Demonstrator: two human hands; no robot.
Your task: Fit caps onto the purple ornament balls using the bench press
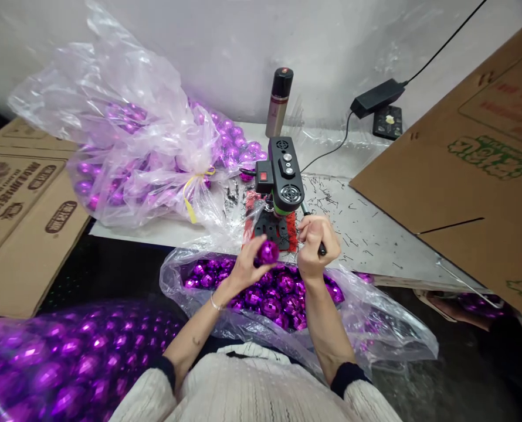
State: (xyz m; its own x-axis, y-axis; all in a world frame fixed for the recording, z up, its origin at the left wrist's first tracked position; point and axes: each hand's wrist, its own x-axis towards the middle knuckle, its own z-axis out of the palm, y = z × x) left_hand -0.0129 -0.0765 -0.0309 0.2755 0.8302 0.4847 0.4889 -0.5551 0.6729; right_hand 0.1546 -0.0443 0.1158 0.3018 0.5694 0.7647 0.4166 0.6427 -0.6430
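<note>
My left hand (pixel 246 262) is closed round a shiny purple faceted ball (pixel 268 252), held just in front of the base of a small black bench machine (pixel 282 176). My right hand (pixel 315 246) is wrapped round the machine's black lever handle (pixel 321 248) on its right side. Below both hands lies an open plastic bag (pixel 375 328) holding several purple balls (pixel 270 296). The machine stands on a red mat (pixel 293 231) at the table's front edge.
A large tied plastic bag of purple balls (pixel 129 152) lies at the left of the table. More purple balls (pixel 67 363) fill the lower left. Cardboard boxes stand at left (pixel 19 217) and right (pixel 476 170). A spray can (pixel 279 102) and power adapter (pixel 378 97) sit behind.
</note>
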